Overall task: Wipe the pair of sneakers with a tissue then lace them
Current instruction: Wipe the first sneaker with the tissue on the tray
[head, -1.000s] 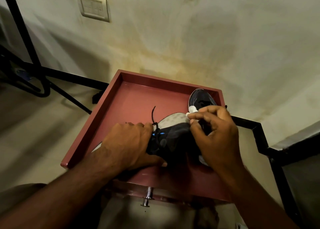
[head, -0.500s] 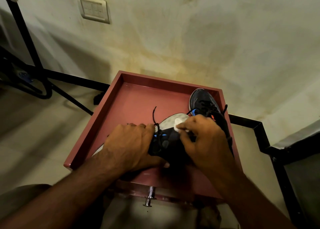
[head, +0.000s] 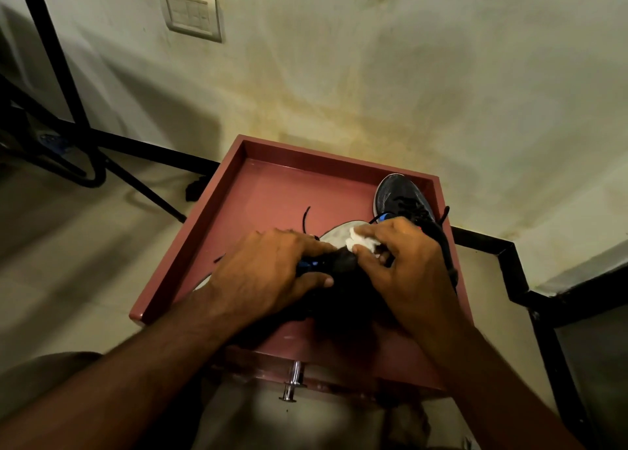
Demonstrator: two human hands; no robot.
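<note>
Fingers of right hand (head: pixel 404 272) curled around tissue (head: pixel 362 242).

No readable text or brand shows; the sneakers look unmarked in this dimness.

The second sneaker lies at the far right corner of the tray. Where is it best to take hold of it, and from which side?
Probably the second sneaker is best gripped across its laced middle, from above and the tray's open left side. Its toe points into the far corner of the red tray, the wall runs close along its right, and its heel is hidden behind the right hand holding the tissue.
</note>
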